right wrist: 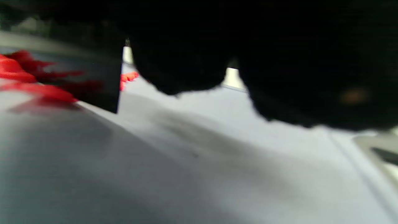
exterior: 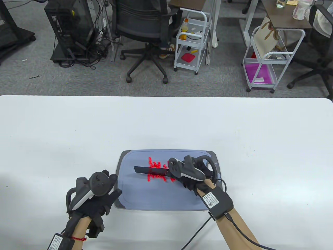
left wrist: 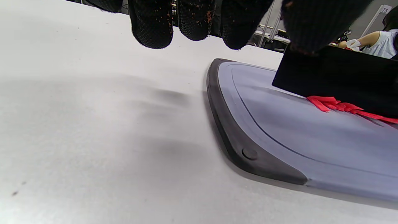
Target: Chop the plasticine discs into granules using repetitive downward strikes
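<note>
Red plasticine [exterior: 156, 172], cut into thin strips, lies in the middle of a grey cutting board [exterior: 145, 198]. My right hand [exterior: 193, 177] grips the handle of a black knife [exterior: 149, 170]. The blade lies across the strips, pointing left, its edge down on them. In the left wrist view the blade [left wrist: 339, 77] sits on the red strips [left wrist: 329, 104]. My left hand [exterior: 101, 198] rests at the board's left edge, fingers spread, holding nothing. The right wrist view is blurred and shows the blade [right wrist: 102, 84] and the red pieces [right wrist: 28, 77].
The board lies near the front of a white table [exterior: 78, 135]. Beyond the table's far edge stand an office chair [exterior: 145, 33], a computer tower [exterior: 70, 31] and two white carts [exterior: 192, 39].
</note>
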